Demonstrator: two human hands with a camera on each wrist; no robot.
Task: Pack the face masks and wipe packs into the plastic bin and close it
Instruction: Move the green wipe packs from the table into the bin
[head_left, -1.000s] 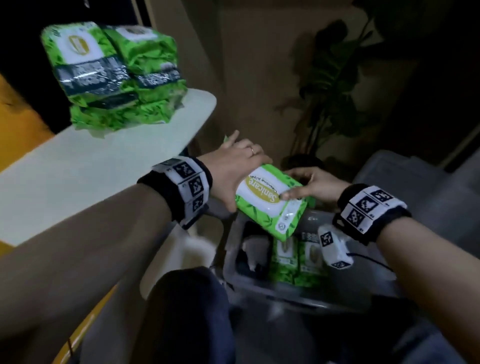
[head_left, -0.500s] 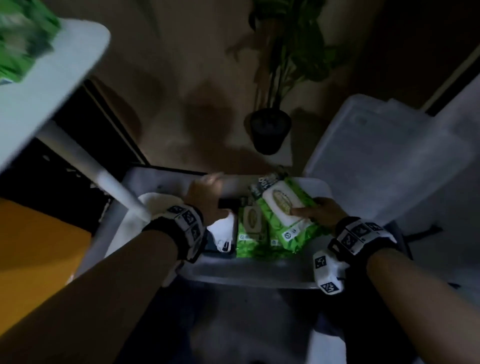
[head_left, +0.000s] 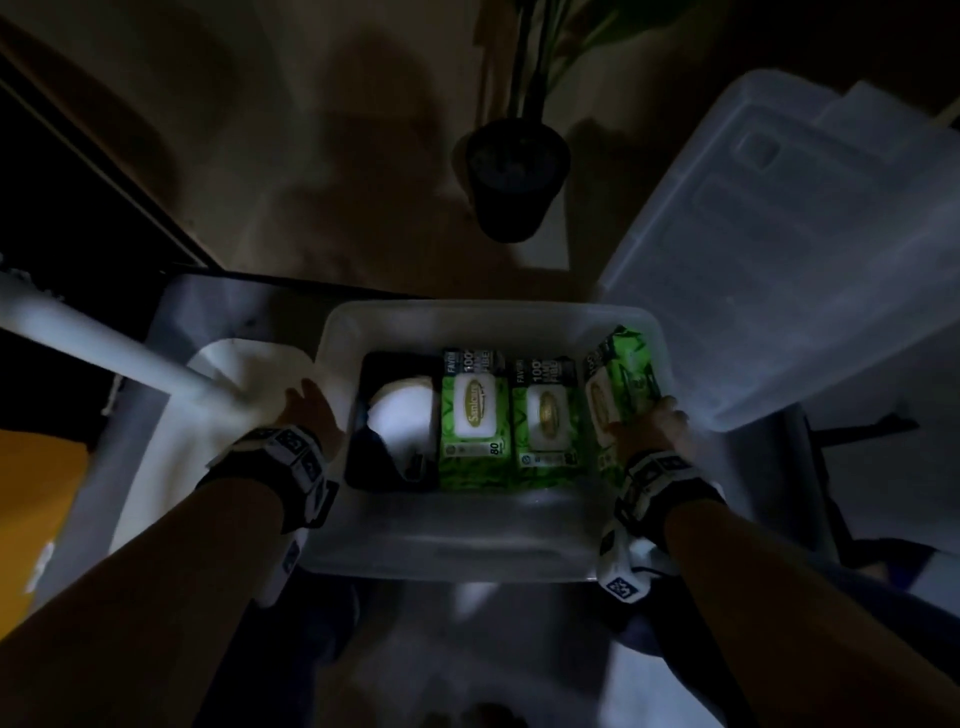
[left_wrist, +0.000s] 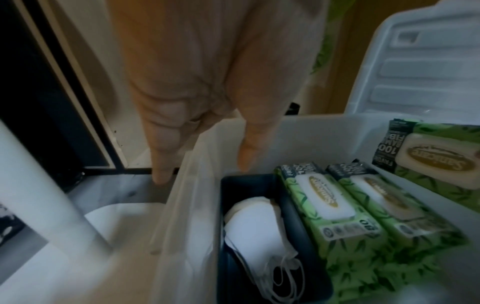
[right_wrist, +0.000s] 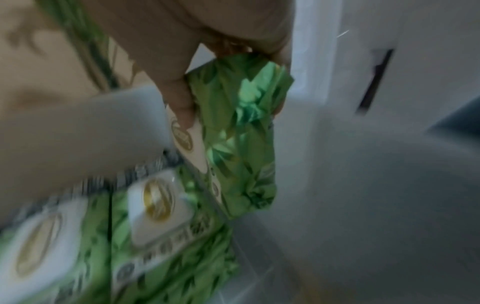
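A clear plastic bin (head_left: 488, 312) stands on the floor in front of me. Inside, at its left end, a dark tray of white face masks (head_left: 402, 421) sits beside two green wipe packs (head_left: 474, 415) lying flat. My right hand (head_left: 649, 421) holds a third wipe pack (head_left: 621, 379) on its edge against the bin's right wall. In the right wrist view the thumb and fingers pinch that pack (right_wrist: 241, 123) from both sides. My left hand (left_wrist: 202, 168) straddles the bin's left wall (left_wrist: 187, 185), thumb inside, straight fingers outside. The clear lid (head_left: 779, 234) leans off to the right.
A black plant pot (head_left: 511, 176) stands just beyond the bin. A white table leg (head_left: 104, 353) slants in from the left onto a white base plate (head_left: 249, 374). Dark floor lies behind, and my knees are below the bin.
My right hand carried the wipe pack from above the bin down into its right end. My left hand let go of the pack and moved to the bin's left wall. The view tilted downward.
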